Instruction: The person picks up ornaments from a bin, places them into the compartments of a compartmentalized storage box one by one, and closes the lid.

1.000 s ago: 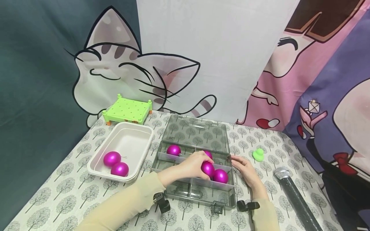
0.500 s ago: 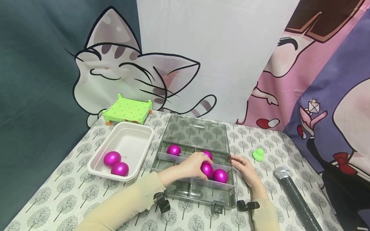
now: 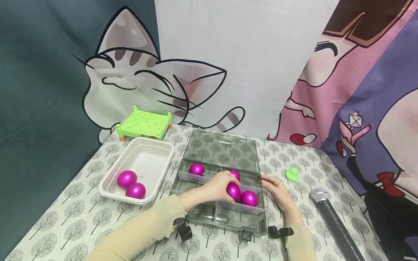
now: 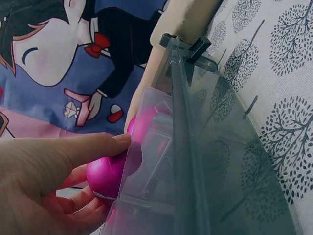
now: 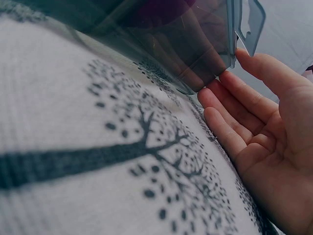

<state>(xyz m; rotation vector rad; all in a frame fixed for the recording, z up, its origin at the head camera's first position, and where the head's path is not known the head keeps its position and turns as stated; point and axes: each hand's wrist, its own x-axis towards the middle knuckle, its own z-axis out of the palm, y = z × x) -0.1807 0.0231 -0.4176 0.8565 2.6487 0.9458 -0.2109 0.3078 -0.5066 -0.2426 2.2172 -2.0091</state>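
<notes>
My left hand [image 3: 217, 186] grips a shiny magenta Christmas bauble [image 3: 233, 192] in the middle row of a smoky clear divider box [image 3: 228, 228]. The thumb and curled fingers lie round that bauble in the left wrist view [image 4: 105, 176]. Just to its right in the same row sits another bauble [image 3: 249, 198]. Two more are in the back row, one at the left [image 3: 196, 169] and one partly hidden behind my left hand [image 3: 234, 175]. My right hand [image 3: 277, 192] touches the box's right side with fairly straight fingertips, seen closely in the right wrist view [image 5: 274, 127].
A white tray [image 3: 164, 145] with two magenta baubles stands left of the box, before a green toy bed-like stand [image 3: 143, 123]. The box's lid [image 3: 222, 150] lies back. On the right are a green rubber duck [image 3: 292, 174] and a microphone [image 3: 334, 224].
Over the last second the bauble in my left hand has shifted slightly left and down within the middle row. My right hand has stayed at the box's side.
</notes>
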